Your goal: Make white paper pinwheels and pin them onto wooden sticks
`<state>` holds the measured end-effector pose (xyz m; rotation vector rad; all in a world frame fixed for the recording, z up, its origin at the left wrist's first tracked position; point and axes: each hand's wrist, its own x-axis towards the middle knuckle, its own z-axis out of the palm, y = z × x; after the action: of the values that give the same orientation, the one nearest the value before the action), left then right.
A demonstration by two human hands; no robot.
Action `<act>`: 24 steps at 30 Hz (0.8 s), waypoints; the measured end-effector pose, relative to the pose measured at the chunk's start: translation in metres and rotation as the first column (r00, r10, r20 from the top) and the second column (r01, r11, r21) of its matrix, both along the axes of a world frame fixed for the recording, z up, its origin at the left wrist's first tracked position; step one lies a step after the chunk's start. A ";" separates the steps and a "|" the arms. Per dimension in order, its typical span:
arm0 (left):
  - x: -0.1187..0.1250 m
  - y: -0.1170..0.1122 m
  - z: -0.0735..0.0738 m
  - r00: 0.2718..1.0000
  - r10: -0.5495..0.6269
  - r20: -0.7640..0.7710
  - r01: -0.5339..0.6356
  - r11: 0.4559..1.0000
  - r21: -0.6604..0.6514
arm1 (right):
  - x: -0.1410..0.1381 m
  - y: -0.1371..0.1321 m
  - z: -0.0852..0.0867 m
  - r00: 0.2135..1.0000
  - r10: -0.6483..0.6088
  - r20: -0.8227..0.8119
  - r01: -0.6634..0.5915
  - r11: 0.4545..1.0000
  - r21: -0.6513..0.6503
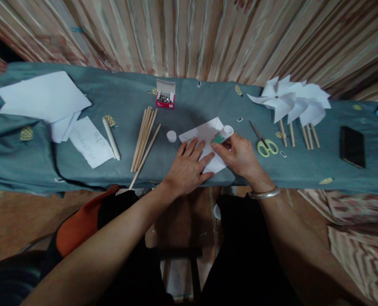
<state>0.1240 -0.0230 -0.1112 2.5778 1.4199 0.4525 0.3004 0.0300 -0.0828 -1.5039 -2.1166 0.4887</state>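
A white sheet of paper with cut or creased lines lies near the table's front edge. My left hand rests flat on it with the fingers spread. In my right hand is a green and white glue stick, tilted over the paper; its lower end is hidden by my fingers. The round white cap stands on the cloth left of the paper. To the right of my right hand lie scissors with pale green handles.
Wooden sticks and an open red box of small metal pins are left of centre. Paper pinwheels on sticks lie at the right, beside a black phone. Far left are paper sheets and a white pen.
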 end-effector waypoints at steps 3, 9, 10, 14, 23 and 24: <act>0.000 0.000 -0.002 1.000 0.001 0.006 -0.001 1.000 0.011 | 0.001 -0.001 0.000 1.000 -0.009 0.007 0.009 1.000 0.003; 0.000 0.000 0.000 1.000 0.006 -0.028 -0.006 1.000 0.017 | 0.004 -0.001 -0.001 0.999 -0.040 -0.012 0.040 0.999 -0.003; 0.000 0.000 0.001 0.999 0.005 -0.036 -0.004 1.000 0.013 | 0.004 0.000 -0.002 0.999 -0.046 -0.011 0.046 0.999 0.001; 0.000 0.000 0.001 1.000 0.003 -0.029 -0.003 1.000 0.001 | 0.004 0.002 -0.004 0.998 -0.064 -0.019 0.064 0.998 0.015; 0.000 0.000 0.000 1.000 0.006 -0.005 -0.006 1.000 -0.001 | -0.003 0.006 -0.004 0.997 -0.073 -0.022 0.074 0.997 0.014; 0.000 0.000 0.001 1.000 0.005 -0.002 -0.005 1.000 -0.002 | -0.004 0.007 -0.004 0.997 -0.074 -0.018 0.075 0.997 0.013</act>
<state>0.1243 -0.0233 -0.1107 2.5741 1.4276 0.4486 0.2966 0.0369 -0.0864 -1.5592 -2.0388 0.4576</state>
